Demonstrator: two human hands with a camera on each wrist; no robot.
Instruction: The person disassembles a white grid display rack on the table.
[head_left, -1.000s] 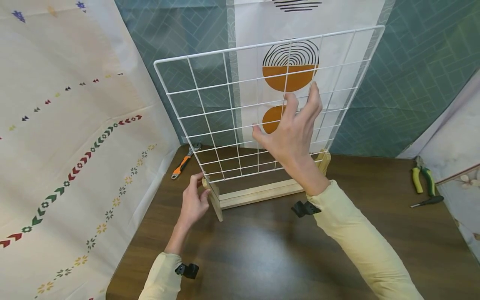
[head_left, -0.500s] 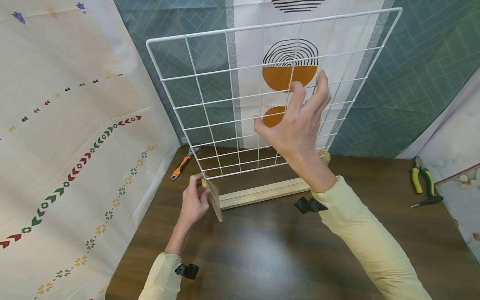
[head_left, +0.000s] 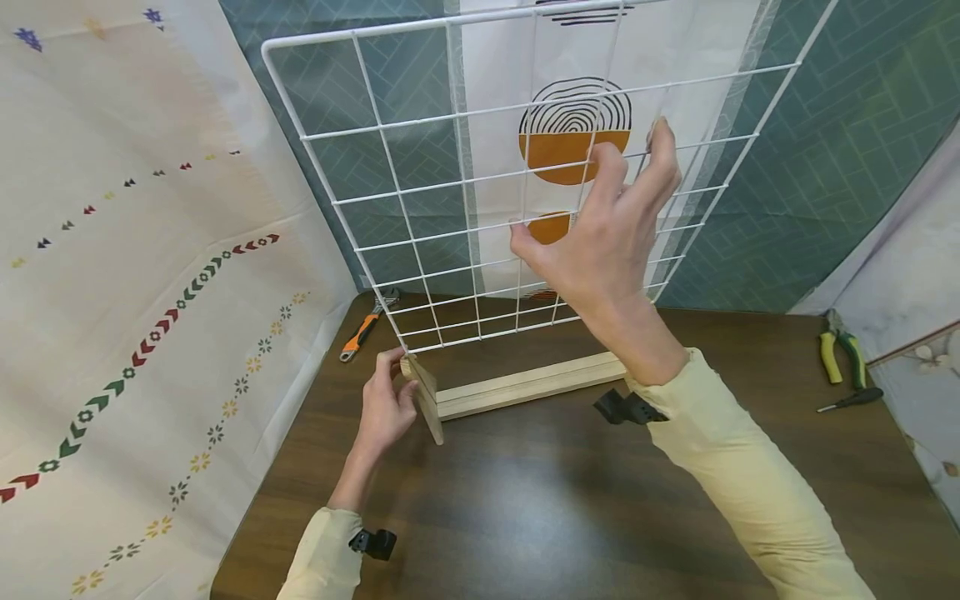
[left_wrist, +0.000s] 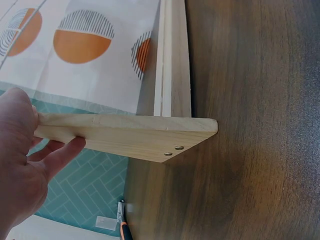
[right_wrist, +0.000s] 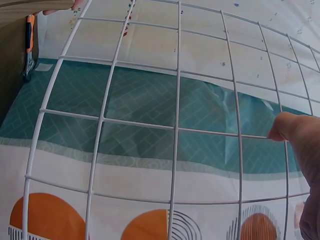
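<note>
Raised above the table, a white wire grid panel (head_left: 334,202) is held by my right hand (head_left: 611,237), its thumb and fingers spread and bent at the wires. The right wrist view shows the thumb (right_wrist: 287,127) against a grid wire. Below the panel stands a pale wooden stand (head_left: 525,387), a grooved crossbar with upright end boards. My left hand (head_left: 386,404) grips the top of its left end board (left_wrist: 135,130), which bears two metal screw heads (left_wrist: 179,148). The panel's lower left corner overlaps that board's top in the head view. My right forearm hides the stand's right end.
An orange-handled adjustable wrench (head_left: 365,329) lies at the table's left back. Green-yellow pliers (head_left: 842,346) and a small dark screwdriver (head_left: 855,400) lie at the right edge. Patterned cloth (head_left: 862,167) hangs behind the brown table (head_left: 510,517), with white cloth on the left.
My right hand has moved up and slightly right, lifting the panel, whose lower edge now sits higher above the stand. The left hand and the stand have hardly moved.
</note>
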